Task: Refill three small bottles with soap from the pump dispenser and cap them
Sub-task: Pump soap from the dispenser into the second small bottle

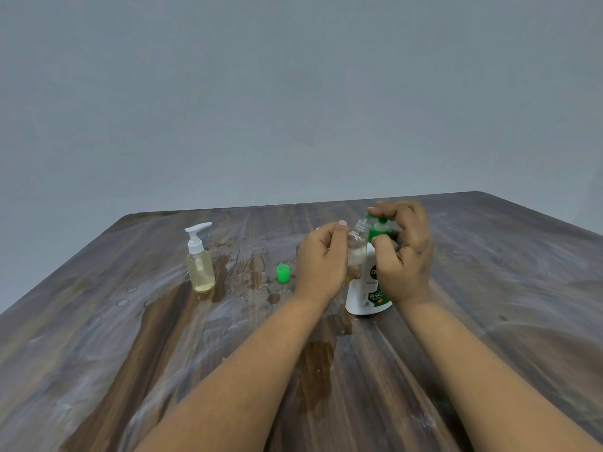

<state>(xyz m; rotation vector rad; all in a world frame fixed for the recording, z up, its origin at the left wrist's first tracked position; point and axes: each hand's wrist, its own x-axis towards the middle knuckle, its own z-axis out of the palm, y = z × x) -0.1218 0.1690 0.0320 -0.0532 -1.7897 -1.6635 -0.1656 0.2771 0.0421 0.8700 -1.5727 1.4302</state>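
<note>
Dispenser label mostly hidden behind right hand; only "D" and "99.99%" legible, smaller print too fine to read. Pump head largely covered by fingers. Lower part of clear bottle concealed within left hand; fill level indeterminate. Both forearms cut off at bottom edge. Table cropped left, right and below.

Dim, even light (no hard shadows), soft focus, wide-angle bending at edges.

Green cap beside bare tabletop.
</note>
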